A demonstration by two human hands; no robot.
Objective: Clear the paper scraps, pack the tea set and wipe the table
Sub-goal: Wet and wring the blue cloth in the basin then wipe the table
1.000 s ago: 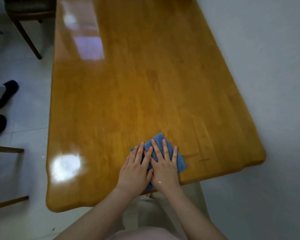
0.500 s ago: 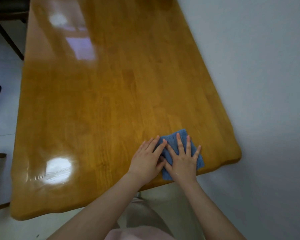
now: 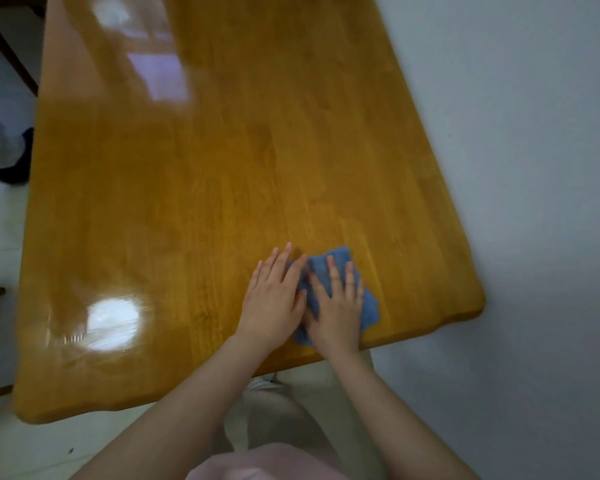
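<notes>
- Pressing down on a blue cloth (image 3: 340, 271), the right hand (image 3: 336, 313) lies flat with its fingers straight and slightly spread. The palm and all the fingers rest on the fabric; nothing is gripped.
- The left hand (image 3: 274, 299) lies flat just beside it, thumb side touching the right hand. Its fingers are straight and close together. The forefinger side overlaps the cloth's left edge, and the rest of the hand rests on bare wood.
- The cloth lies crumpled on the table (image 3: 222, 168), near its near right corner. Its near end reaches close to the table's front edge, below the right wrist.
- The tabletop is glossy orange-brown wood, with a bright round glare (image 3: 113, 322) near the near left corner and a pale reflection towards the far end.
- A grey wall (image 3: 534, 168) runs along the table's right side.
- On the pale floor (image 3: 0, 237) to the left, a dark shape (image 3: 14, 168) beside something white is too blurred to name; it may be a shoe.
- Dark chair legs (image 3: 11, 46) stand at the far left corner.
- Below the table's front edge, light trousers (image 3: 291, 410) and a pink garment (image 3: 257, 462) show between the forearms.
</notes>
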